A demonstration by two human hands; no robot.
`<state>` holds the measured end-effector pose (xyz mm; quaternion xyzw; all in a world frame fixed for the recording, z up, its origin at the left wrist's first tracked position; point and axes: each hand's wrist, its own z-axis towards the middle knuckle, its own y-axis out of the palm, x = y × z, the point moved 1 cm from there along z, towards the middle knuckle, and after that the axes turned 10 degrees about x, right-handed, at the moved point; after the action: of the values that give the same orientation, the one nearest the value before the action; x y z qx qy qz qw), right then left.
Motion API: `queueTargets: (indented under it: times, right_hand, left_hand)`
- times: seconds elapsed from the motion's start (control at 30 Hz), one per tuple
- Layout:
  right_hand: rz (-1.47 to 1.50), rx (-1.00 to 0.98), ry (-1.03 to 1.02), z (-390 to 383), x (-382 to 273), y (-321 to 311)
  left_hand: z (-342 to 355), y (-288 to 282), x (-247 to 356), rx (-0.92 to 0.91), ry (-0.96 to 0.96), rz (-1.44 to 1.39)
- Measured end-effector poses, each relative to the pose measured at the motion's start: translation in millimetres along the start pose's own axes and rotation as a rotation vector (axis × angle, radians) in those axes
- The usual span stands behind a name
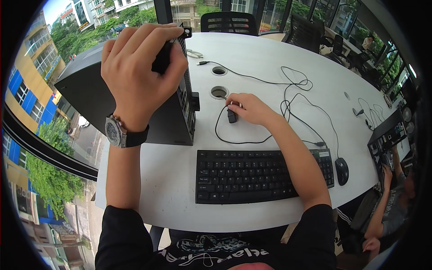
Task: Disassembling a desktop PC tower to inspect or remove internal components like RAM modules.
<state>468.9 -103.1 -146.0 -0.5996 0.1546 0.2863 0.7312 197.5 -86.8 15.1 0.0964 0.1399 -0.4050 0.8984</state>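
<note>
A black computer tower (166,121) stands at the left of the white desk, its port side turned to the right. My left hand (141,67), with a watch on its wrist, is curled over the tower's top edge; a small black metal tab (186,32) sticks out by its fingertips. The fingers hide most of what they grip. Right of the tower, my right hand (247,108) pinches a black cable plug (231,115) just above the desk. Its thin black cable (234,142) loops toward me. A black block-shaped part (195,101) juts from the tower's port side.
Nearest me lies a black keyboard (243,175) under my right forearm, with a black mouse (342,171) beside it. Cables (294,83) tangle across the desk (261,49), which has two round cable holes (219,92). At the far right, another person's arm (380,202) reaches to a second tower (388,135).
</note>
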Motion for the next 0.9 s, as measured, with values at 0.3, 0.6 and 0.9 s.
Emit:
queueTargets:
  times: [0.3,0.6,0.9]
  right_hand:
    - [0.051,0.056,-0.046,2,6,6]
    - [0.048,0.096,-0.164,2,17,2]
    - [-0.083,0.130,-0.287,-2,11,1]
  left_hand:
    - [-2,2,-1,0.000,0.002,-0.003]
    - [0,2,-1,0.010,0.011,-0.003]
    - [0,0,-2,0.012,0.014,0.004]
